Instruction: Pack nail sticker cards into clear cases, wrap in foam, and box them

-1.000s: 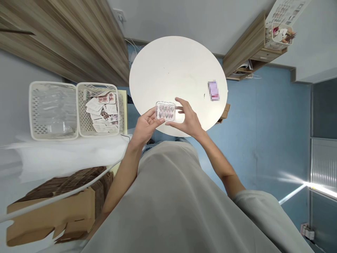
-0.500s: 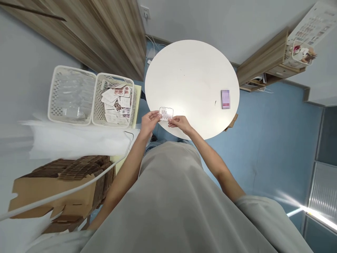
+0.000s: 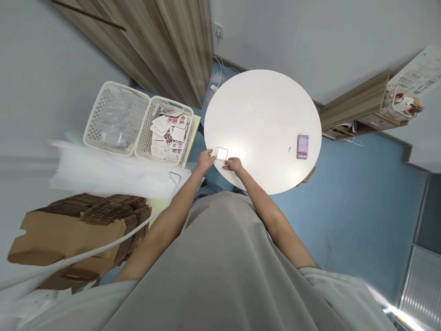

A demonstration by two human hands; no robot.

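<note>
A small clear plastic case (image 3: 221,153) with rounded corners is held over the near left edge of the round white table (image 3: 268,119). Its face looks bright white from glare, so what is inside cannot be made out. My left hand (image 3: 206,160) pinches its left side between thumb and fingers. At the lower right corner, my right hand (image 3: 234,164) grips it with the fingertips. Whether the case touches the tabletop I cannot tell.
A phone-like object (image 3: 302,146) with a purple face lies on the table's right side. To the left stand a basket of clear plastic pieces (image 3: 117,117) and a basket of printed cards (image 3: 168,133). White foam sheeting (image 3: 117,172) and folded cardboard boxes (image 3: 76,232) lie nearer.
The view has shifted, so the table and baskets sit further right and mostly lower. Both hands still hold the case; the reddish print seen in it earlier is now washed out by glare.
</note>
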